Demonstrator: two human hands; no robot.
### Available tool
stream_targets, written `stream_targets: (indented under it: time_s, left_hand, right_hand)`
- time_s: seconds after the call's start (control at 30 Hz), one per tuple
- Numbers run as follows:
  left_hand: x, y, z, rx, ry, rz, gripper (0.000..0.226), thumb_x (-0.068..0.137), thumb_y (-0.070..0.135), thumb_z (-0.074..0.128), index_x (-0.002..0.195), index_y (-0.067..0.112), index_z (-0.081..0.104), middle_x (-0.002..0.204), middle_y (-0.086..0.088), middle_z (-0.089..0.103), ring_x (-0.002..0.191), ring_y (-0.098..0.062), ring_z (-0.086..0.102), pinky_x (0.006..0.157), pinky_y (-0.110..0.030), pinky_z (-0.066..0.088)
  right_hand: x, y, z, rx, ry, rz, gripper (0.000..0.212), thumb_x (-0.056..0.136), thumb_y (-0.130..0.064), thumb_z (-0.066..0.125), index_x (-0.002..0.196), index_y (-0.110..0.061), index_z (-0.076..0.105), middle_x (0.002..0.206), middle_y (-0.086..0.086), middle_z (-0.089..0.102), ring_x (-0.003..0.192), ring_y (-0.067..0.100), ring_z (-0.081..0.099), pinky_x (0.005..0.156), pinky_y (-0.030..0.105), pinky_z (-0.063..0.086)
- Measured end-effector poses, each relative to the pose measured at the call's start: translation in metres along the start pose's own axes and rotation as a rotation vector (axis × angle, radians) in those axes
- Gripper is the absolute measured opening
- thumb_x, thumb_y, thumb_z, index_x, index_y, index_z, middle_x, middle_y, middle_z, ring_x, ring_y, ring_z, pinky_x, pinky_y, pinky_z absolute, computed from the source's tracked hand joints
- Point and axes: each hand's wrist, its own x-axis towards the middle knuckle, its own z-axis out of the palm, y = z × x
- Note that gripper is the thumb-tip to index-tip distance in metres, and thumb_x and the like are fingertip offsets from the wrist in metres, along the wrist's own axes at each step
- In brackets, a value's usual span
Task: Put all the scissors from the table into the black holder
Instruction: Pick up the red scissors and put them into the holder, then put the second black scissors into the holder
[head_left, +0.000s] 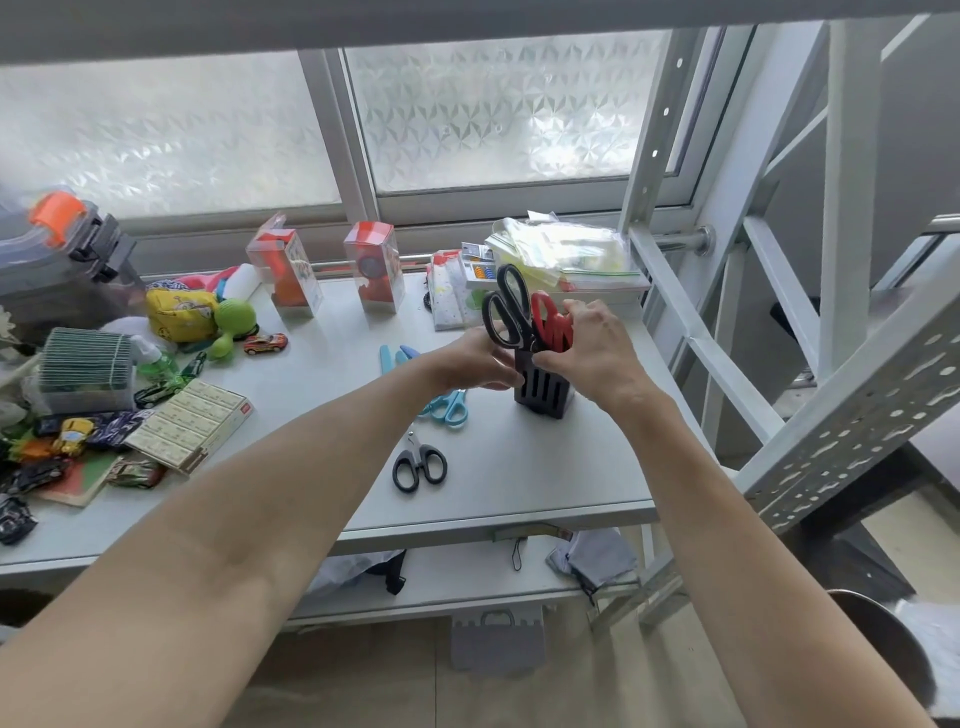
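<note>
- Our left hand (475, 361) is curled against the near-left side of the black holder (543, 387), fingers closed around its upper part and touching the handles of the large black scissors (505, 306); we cannot tell whether it pinches the scissors or only steadies the holder.
- Our right hand (589, 345) comes in from the right, fingers bent and pressed to the holder's top by the red scissors (551, 319), thumb on the front edge.
- Both pairs stand handles-up in the holder, blades hidden inside. The black pair leans a little left and rides high, so we judge it not fully seated.
- To do this step well, we should brace the holder with one hand, keep the blades closed and aligned with one slot, and ease them straight down without nudging the red pair.
- Still on the table (545, 467): small black scissors (419, 464) just in front of us, light blue scissors (448, 408) partly under our left forearm, and blue pieces (396, 356) further back that may be another pair.
- Toys and boxes crowd the table's left side, well apart from the holder.
</note>
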Motion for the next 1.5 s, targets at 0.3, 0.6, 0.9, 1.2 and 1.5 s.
stream_targets:
  time_s: [0.3,0.6,0.9,1.2,1.5]
  left_hand:
    - [-0.01,-0.01,-0.019,0.014,0.065,-0.005,0.07,0.086,-0.004,0.067,0.148,0.004,0.035,0.132,-0.022,0.057,0.105,-0.028,0.064,0.08,-0.024,0.06]
    - [-0.062,-0.09,-0.066,0.185,0.563,-0.292,0.043,0.088,0.003,0.061,0.13,0.002,0.051,0.114,-0.021,0.066,0.086,-0.031,0.065,0.084,-0.045,0.059]
    - [-0.093,-0.133,-0.023,0.258,0.438,-0.31,0.042,0.074,0.036,0.081,0.104,0.011,0.066,0.104,-0.011,0.066,0.089,-0.021,0.063,0.081,-0.031,0.05]
    - [-0.086,-0.13,0.001,0.268,0.518,-0.326,0.022,0.078,0.017,0.071,0.097,0.005,0.075,0.109,-0.015,0.067,0.095,-0.026,0.066,0.083,-0.033,0.051]
    - [-0.114,-0.102,-0.006,-0.345,0.44,-0.178,0.012,0.087,0.003,0.067,0.095,0.009,0.06,0.09,-0.01,0.07,0.083,-0.019,0.064,0.061,-0.024,0.043]
  right_hand:
    - [-0.036,-0.015,-0.008,0.19,0.381,-0.055,0.059,0.084,-0.034,0.074,0.134,-0.011,0.053,0.12,0.007,0.058,0.106,0.019,0.058,0.093,0.028,0.05]
    - [-0.048,-0.051,0.079,0.132,0.01,-0.263,0.02,0.092,-0.021,0.063,0.11,-0.013,0.064,0.106,0.003,0.064,0.089,0.02,0.064,0.08,0.037,0.053]
    - [-0.036,-0.071,0.147,-0.396,-0.387,-0.188,0.03,0.091,-0.027,0.059,0.117,-0.011,0.058,0.118,0.011,0.06,0.107,0.032,0.061,0.077,0.036,0.044]
    - [-0.047,-0.074,0.155,-0.277,-0.449,-0.194,0.021,0.091,-0.007,0.054,0.109,-0.002,0.063,0.117,0.017,0.057,0.107,0.034,0.058,0.073,0.034,0.042]
    - [-0.064,-0.064,0.124,0.297,-0.236,-0.185,0.012,0.097,-0.018,0.055,0.107,-0.012,0.053,0.089,0.011,0.07,0.081,0.027,0.067,0.077,0.043,0.055]
